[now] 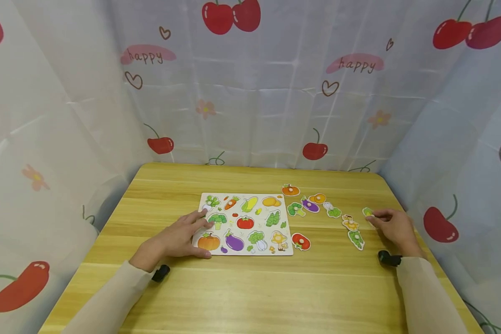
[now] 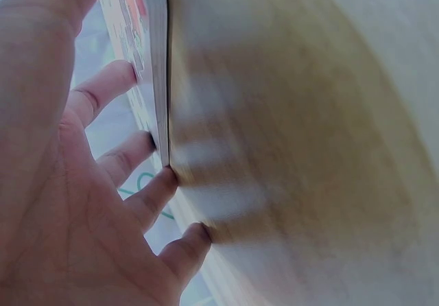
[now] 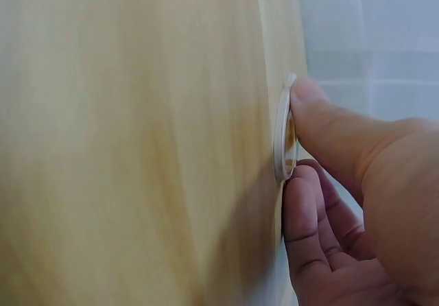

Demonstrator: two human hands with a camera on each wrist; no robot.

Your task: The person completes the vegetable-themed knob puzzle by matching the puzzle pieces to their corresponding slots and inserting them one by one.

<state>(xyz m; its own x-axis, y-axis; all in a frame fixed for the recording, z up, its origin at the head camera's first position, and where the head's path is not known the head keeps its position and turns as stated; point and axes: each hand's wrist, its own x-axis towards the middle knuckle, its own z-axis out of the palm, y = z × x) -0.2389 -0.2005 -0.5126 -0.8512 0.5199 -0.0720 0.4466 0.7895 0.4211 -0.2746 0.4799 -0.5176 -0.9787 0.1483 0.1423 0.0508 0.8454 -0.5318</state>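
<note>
A pale wooden puzzle board (image 1: 225, 218) printed with vegetables lies on the table. My left hand (image 1: 183, 236) rests on its left side with fingers spread, some fingertips on the printed face. In the left wrist view, fingers (image 2: 113, 86) reach over the board's edge (image 2: 159, 79), and others touch the tabletop beside it. At the right, my right hand (image 1: 394, 227) pinches a small green-and-yellow puzzle piece (image 1: 367, 212). The right wrist view shows the thumb on that piece (image 3: 281, 141) and the fingertips at its lower edge, close to the table.
Between board and right hand lie loose pieces: a pumpkin (image 1: 290, 189), broccoli (image 1: 295, 209), eggplant (image 1: 310, 205), cabbage (image 1: 333, 211), mushroom (image 1: 350, 223), leafy green piece (image 1: 356, 240) and tomato (image 1: 301, 241). An orange piece (image 1: 317, 198) touches the eggplant. Printed curtains (image 1: 250, 125) surround the wooden table (image 1: 250, 297).
</note>
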